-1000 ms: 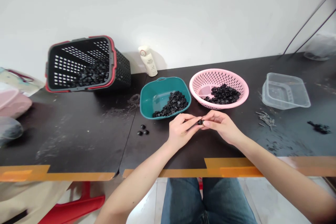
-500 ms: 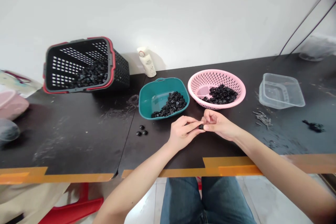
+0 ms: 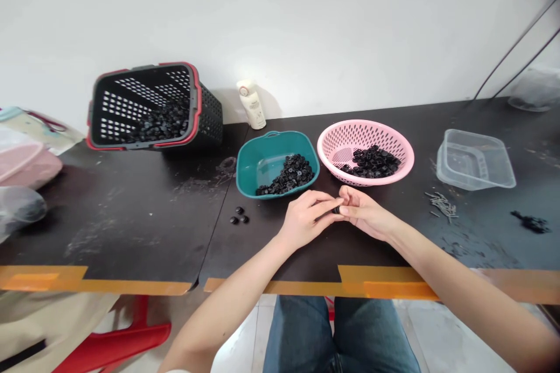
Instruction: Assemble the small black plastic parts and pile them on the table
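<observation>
Fingers (image 3: 326, 207): shifted, hiding more of the small round black piece (image 3: 336, 210)
Left hand (image 3: 305, 218): gripping it
Right hand (image 3: 367, 214): gripping it

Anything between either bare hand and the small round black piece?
Nothing visible. The left bare hand and the right bare hand meet at the small round black piece, fingertips on it. The teal rectangular plastic tub and the round pink perforated plastic basket stand beyond the hands, not in between.

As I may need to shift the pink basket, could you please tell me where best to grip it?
Probably the right rim of the pink basket, coming from the right: its left end nearly meets the teal basin, and the black parts inside heap rightward.
</observation>
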Available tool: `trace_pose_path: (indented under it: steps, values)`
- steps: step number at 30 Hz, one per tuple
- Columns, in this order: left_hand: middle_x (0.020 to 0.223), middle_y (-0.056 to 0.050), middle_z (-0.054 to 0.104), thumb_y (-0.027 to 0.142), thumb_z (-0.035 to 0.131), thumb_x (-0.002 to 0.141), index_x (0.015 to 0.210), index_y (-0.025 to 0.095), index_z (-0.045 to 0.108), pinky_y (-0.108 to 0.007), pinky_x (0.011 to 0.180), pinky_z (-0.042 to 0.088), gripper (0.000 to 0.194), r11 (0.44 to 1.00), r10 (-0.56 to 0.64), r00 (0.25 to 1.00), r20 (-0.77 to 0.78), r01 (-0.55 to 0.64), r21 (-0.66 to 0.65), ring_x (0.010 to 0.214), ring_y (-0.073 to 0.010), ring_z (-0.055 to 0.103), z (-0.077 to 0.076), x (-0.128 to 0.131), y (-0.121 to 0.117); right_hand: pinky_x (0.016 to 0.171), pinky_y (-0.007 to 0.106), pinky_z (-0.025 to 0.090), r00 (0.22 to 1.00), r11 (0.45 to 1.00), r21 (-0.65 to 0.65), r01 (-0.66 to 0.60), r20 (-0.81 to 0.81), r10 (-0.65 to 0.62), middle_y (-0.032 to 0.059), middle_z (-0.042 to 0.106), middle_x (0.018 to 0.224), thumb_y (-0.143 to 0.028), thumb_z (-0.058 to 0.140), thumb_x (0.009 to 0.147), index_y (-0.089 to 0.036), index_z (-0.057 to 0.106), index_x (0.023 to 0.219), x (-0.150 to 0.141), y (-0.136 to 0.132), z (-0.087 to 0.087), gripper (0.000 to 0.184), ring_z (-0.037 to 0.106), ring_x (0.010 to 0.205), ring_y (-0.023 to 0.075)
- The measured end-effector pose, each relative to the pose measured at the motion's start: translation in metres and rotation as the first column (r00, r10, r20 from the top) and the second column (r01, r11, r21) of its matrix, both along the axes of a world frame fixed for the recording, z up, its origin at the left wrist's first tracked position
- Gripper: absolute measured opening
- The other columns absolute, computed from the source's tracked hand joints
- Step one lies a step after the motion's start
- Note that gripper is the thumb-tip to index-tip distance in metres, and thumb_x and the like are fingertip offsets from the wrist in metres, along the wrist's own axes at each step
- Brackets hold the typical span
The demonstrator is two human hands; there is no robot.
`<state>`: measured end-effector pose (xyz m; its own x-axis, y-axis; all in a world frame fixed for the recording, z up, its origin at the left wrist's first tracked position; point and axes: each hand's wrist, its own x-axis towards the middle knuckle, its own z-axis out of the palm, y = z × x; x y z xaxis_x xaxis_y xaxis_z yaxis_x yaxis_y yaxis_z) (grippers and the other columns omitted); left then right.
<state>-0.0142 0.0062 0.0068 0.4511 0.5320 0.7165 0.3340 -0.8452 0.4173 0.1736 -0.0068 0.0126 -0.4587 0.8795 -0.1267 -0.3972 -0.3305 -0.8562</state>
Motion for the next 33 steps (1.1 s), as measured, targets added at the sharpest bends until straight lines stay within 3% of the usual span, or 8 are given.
trace_pose_path:
  steps: [7, 11, 17, 20, 23, 29, 31, 33]
  values:
    - [0.101, -0.005, 0.068, 0.023, 0.051, 0.092, 0.109, 0.020, 0.063, -0.026, 0.079, 0.054, 0.021, 0.999, 0.020, 0.968, -0.249, -0.032, -0.044, 0.092, -0.0145, 0.064, 0.020, -0.006, -0.008, 0.087, 0.037, 0.051, 0.991, 0.999, 0.049, 0.008, 0.136, -0.015, -0.0013, 0.063, 0.088, -0.030, 0.074, 0.076, -0.022, 0.055, 0.087, 0.004, 0.001, -0.003, 0.023, 0.063, 0.088, 0.0154]
    - [0.096, -0.002, 0.069, 0.025, 0.054, 0.090, 0.106, 0.021, 0.062, -0.024, 0.073, 0.054, 0.018, 0.964, 0.101, 0.922, -0.374, -0.184, -0.193, 0.081, -0.0134, 0.066, 0.026, -0.039, -0.032, 0.084, 0.037, 0.052, 0.957, 0.994, 0.108, -0.005, 0.288, -0.026, 0.0054, 0.068, 0.096, -0.038, 0.073, 0.076, -0.020, 0.059, 0.089, 0.004, -0.002, -0.002, 0.027, 0.064, 0.092, 0.0201]
    - [0.098, -0.002, 0.069, 0.029, 0.060, 0.087, 0.094, 0.026, 0.069, -0.047, 0.103, 0.037, 0.012, 0.806, 0.518, 0.735, -0.438, -0.591, -0.039, 0.093, -0.0186, 0.064, -0.004, -0.129, -0.060, 0.080, 0.038, 0.052, 0.917, 0.991, 0.124, -0.046, 0.398, -0.008, 0.0087, 0.070, 0.093, -0.044, 0.073, 0.074, -0.019, 0.061, 0.085, -0.003, -0.006, -0.007, 0.030, 0.064, 0.090, 0.0219]
    - [0.086, -0.003, 0.066, 0.032, 0.061, 0.086, 0.094, 0.027, 0.072, -0.050, 0.099, 0.032, 0.014, 0.685, 0.675, 0.584, -0.451, -0.723, 0.090, 0.085, -0.0204, 0.061, -0.014, -0.153, -0.065, 0.078, 0.036, 0.051, 0.911, 0.988, 0.141, -0.060, 0.413, -0.003, 0.0084, 0.071, 0.092, -0.043, 0.071, 0.076, -0.018, 0.061, 0.084, -0.006, -0.007, -0.008, 0.028, 0.064, 0.088, 0.0202]
    - [0.086, -0.005, 0.066, 0.033, 0.061, 0.086, 0.099, 0.026, 0.071, -0.046, 0.090, 0.033, 0.018, 0.649, 0.725, 0.522, -0.450, -0.736, 0.193, 0.083, -0.0218, 0.060, -0.013, -0.158, -0.066, 0.077, 0.033, 0.050, 0.913, 0.986, 0.158, -0.048, 0.407, -0.020, 0.0073, 0.071, 0.091, -0.041, 0.070, 0.077, -0.018, 0.060, 0.085, -0.006, -0.006, -0.008, 0.026, 0.064, 0.086, 0.0179]
    - [0.091, -0.007, 0.066, 0.030, 0.055, 0.087, 0.100, 0.021, 0.067, -0.037, 0.084, 0.038, 0.020, 0.633, 0.774, 0.579, -0.256, -0.699, 0.331, 0.086, -0.0205, 0.061, 0.031, -0.146, -0.026, 0.075, 0.032, 0.049, 0.914, 0.985, 0.163, -0.060, 0.406, -0.011, 0.0066, 0.072, 0.090, -0.042, 0.071, 0.076, -0.018, 0.060, 0.085, -0.006, -0.004, -0.012, 0.027, 0.065, 0.084, 0.0167]
    - [0.100, -0.008, 0.065, 0.033, 0.049, 0.091, 0.107, 0.020, 0.065, -0.033, 0.082, 0.041, 0.026, 0.658, 0.750, 0.571, -0.334, -0.693, 0.295, 0.092, -0.0209, 0.060, 0.053, -0.131, 0.004, 0.075, 0.032, 0.049, 0.912, 0.983, 0.158, -0.096, 0.410, 0.023, 0.0066, 0.072, 0.089, -0.043, 0.071, 0.075, -0.018, 0.061, 0.085, -0.007, -0.005, -0.014, 0.029, 0.065, 0.083, 0.0165]
    - [0.108, -0.008, 0.065, 0.034, 0.044, 0.093, 0.111, 0.021, 0.063, -0.032, 0.084, 0.042, 0.029, 0.720, 0.636, 0.520, -0.571, -0.666, 0.195, 0.099, -0.0214, 0.060, 0.069, -0.112, 0.038, 0.075, 0.032, 0.049, 0.907, 0.978, 0.155, -0.136, 0.418, 0.060, 0.0066, 0.072, 0.089, -0.043, 0.072, 0.074, -0.018, 0.061, 0.085, -0.007, -0.005, -0.015, 0.030, 0.065, 0.082, 0.0165]
